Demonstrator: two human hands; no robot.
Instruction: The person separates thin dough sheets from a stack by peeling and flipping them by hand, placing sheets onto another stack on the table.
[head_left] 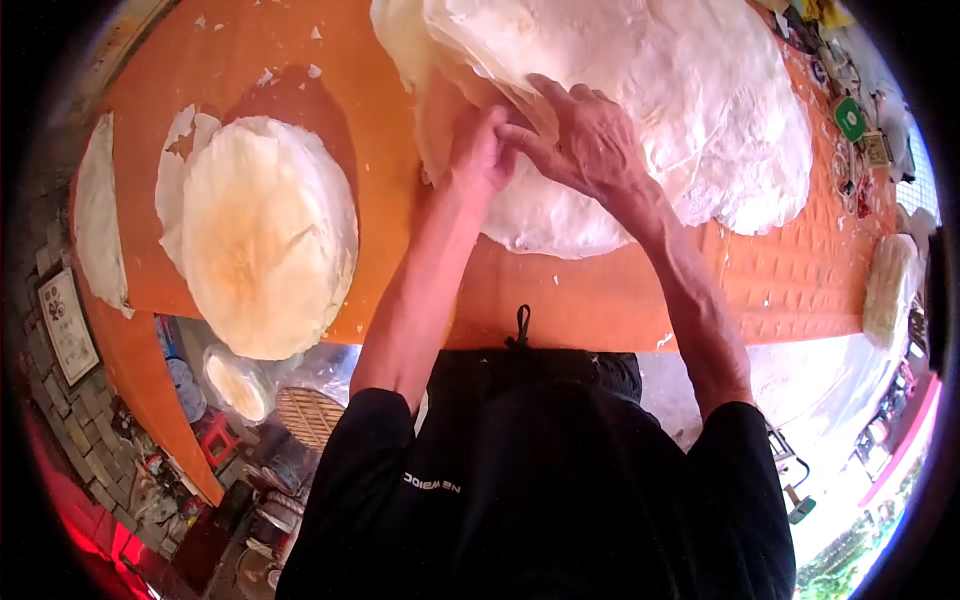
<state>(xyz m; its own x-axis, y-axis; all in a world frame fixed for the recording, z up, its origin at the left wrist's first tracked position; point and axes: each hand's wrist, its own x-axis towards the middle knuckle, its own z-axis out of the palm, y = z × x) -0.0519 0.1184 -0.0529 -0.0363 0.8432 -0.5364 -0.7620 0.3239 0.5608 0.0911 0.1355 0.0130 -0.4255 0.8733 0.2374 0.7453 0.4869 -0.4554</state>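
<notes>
A big pile of thin, whitish sheets (690, 110) lies on the orange table (570, 295), in front of me. My left hand (483, 148) is at the pile's left edge, fingers closed around part of a thin translucent sheet; its fingertips are partly hidden. Just right of it, my right hand (590, 140) rests on the pile with its fingers apart, the thumb reaching to my left hand. To the left stands a round stack of thin pale sheets (265, 235), browner in its middle.
A pale folded sheet (100, 215) lies at the table's far left. Small white scraps dot the tabletop. At the right edge sits a wrapped pale bundle (890, 290), with a green object (849, 118) and cords farther back. Below left are a red stool (217, 438) and a woven tray (308, 416).
</notes>
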